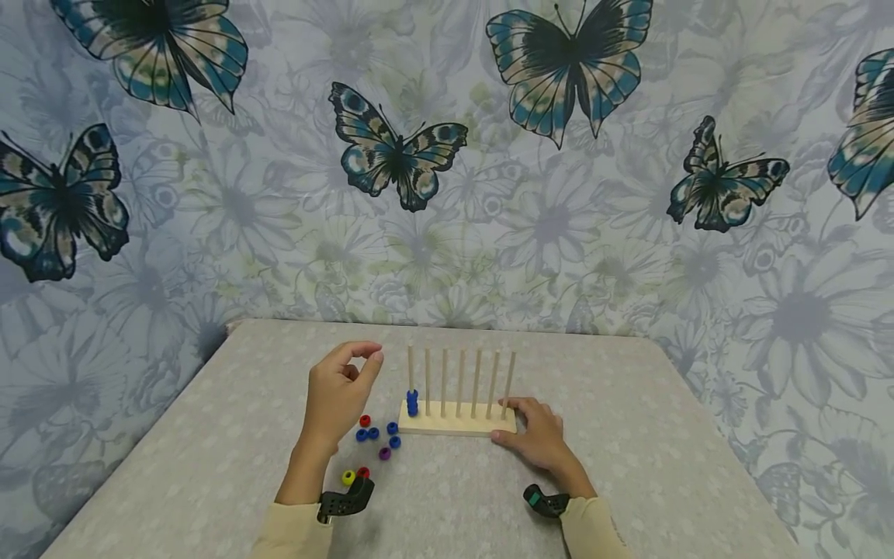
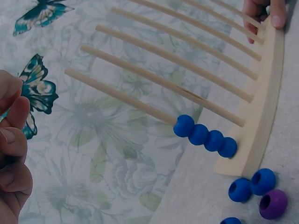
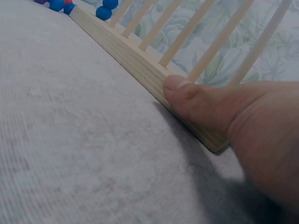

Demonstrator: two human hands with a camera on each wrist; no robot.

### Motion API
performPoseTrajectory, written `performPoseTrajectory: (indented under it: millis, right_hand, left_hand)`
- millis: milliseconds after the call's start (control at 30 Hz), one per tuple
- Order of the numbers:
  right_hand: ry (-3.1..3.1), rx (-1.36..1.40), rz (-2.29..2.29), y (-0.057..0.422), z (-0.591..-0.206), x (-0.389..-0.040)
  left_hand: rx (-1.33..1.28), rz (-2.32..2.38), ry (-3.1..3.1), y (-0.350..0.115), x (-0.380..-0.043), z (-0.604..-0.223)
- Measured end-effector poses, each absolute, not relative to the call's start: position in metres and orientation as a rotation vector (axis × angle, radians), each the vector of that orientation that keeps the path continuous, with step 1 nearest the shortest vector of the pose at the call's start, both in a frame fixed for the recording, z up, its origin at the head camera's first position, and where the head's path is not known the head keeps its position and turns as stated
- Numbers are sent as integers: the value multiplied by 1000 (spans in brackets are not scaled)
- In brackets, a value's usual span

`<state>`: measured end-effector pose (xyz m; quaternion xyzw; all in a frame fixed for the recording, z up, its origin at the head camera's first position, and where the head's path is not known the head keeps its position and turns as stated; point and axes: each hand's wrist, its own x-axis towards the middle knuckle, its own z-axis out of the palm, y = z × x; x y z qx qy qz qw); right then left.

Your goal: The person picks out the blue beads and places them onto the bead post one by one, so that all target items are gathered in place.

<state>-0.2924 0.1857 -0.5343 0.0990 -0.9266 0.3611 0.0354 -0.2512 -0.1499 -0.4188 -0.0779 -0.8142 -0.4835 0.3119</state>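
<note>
A wooden peg stand [image 1: 447, 423] with a row of upright pegs is on the table. Several blue beads [image 2: 205, 135] are stacked on its leftmost peg. My left hand [image 1: 342, 396] is raised just left of that peg's top, thumb and index tips close together, the other fingers loosely curled. No bead shows between its fingertips, and only part of the hand enters the left wrist view. My right hand [image 1: 536, 431] grips the right end of the stand's base, the thumb [image 3: 187, 91] along the front edge and the fingers behind.
Loose beads lie left of the stand: several blue ones [image 1: 373, 433], a purple one [image 1: 385, 453], a red one [image 1: 365, 420]. Closer to the left wrist are a yellow bead [image 1: 348, 477] and another red bead [image 1: 363, 472]. A butterfly-patterned wall stands behind the table [image 1: 628, 435].
</note>
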Motion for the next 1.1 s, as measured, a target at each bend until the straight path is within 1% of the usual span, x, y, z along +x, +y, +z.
performPoseTrajectory:
  millis: [533, 1100]
  right_hand:
    - [-2855, 309, 1096, 186, -532, -293]
    - [-2848, 314, 1084, 186, -536, -293]
  left_hand:
    - [-15, -1301, -2243, -164, -235, -449]
    - [67, -1286, -2258, -166, -231, -469]
